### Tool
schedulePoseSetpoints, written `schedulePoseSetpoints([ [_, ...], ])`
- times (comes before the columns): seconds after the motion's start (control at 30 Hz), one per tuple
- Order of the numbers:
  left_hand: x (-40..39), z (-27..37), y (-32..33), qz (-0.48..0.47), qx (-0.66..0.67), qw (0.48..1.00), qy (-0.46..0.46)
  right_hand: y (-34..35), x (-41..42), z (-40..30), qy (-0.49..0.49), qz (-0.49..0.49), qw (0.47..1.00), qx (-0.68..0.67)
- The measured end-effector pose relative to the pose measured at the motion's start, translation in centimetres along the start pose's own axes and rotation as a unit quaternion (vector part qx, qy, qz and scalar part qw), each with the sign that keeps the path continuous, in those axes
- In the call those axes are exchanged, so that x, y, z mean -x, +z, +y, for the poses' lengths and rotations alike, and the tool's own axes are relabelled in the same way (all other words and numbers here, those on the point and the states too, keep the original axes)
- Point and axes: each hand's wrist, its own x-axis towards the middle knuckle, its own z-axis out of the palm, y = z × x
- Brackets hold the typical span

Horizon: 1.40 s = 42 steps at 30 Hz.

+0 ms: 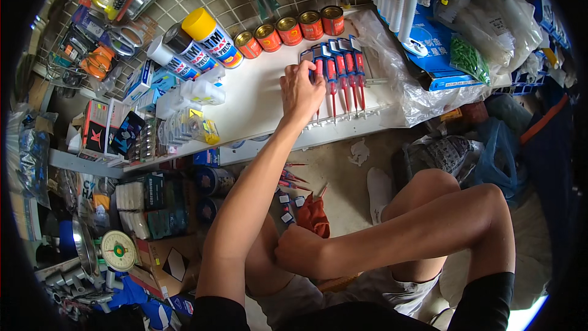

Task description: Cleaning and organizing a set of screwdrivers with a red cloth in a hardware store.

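Observation:
On the white shelf (pixel 257 96), several red-handled screwdrivers (pixel 341 66) with blue hang tags lie side by side, tips towards me. My left hand (pixel 301 87) is at the left end of this row, its fingers curled over the handle of the leftmost screwdriver (pixel 319 70). Lower down, by my knee, my right hand (pixel 299 249) is closed on a crumpled orange-red cloth (pixel 314 217); its fingers are partly hidden. A thin shaft sticks up beside the cloth. On the floor beyond it lie more red screwdrivers (pixel 294 179) and blue tags with white labels (pixel 285 207), partly behind my left forearm.
Red tins (pixel 289 31) and spray paint cans (pixel 216 39) line the shelf's back. Small boxed goods (pixel 110 124) crowd its left end. Plastic sheeting (pixel 404 96) and a blue cardboard box (pixel 427 71) lie right. A dial scale (pixel 118 250) stands lower left; bags (pixel 494 161) lie right.

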Motion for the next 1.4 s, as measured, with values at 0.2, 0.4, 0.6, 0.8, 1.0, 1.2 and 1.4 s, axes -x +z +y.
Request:
schedulePoseSetpoints([
  [0.2, -0.1, -0.7, 0.7, 0.017, 0.008, 0.998, -0.056, -0.3, -0.1, 0.1, -0.021, -0.010, 1.000, 0.000],
  [0.4, -0.3, 0.5, 0.9, 0.003, 0.081, 0.996, -0.022, -1.0, 0.3, 0.5, -0.007, -0.044, 0.999, -0.012],
  [0.6, -1.0, -1.8, 0.1, -0.028, 0.164, 0.984, -0.066, -0.4, -0.7, 0.6, -0.019, -0.043, 0.999, -0.024],
  [0.8, -1.5, -1.3, 0.4, 0.006, 0.202, 0.978, -0.056, -0.9, -0.3, 0.6, -0.007, -0.029, 0.999, -0.011],
  [1.0, -2.1, -1.6, 0.6, -0.003, 0.216, 0.972, -0.095, 0.0, -0.3, 0.7, -0.003, -0.028, 1.000, 0.003],
  [1.2, -1.9, -1.7, 0.8, 0.006, 0.268, 0.953, -0.143, 0.1, -0.1, 0.9, 0.001, -0.016, 1.000, -0.009],
  [1.4, -2.2, -2.2, 0.9, -0.013, 0.255, 0.960, -0.117, -0.4, 0.1, 1.0, -0.011, -0.018, 1.000, -0.006],
])
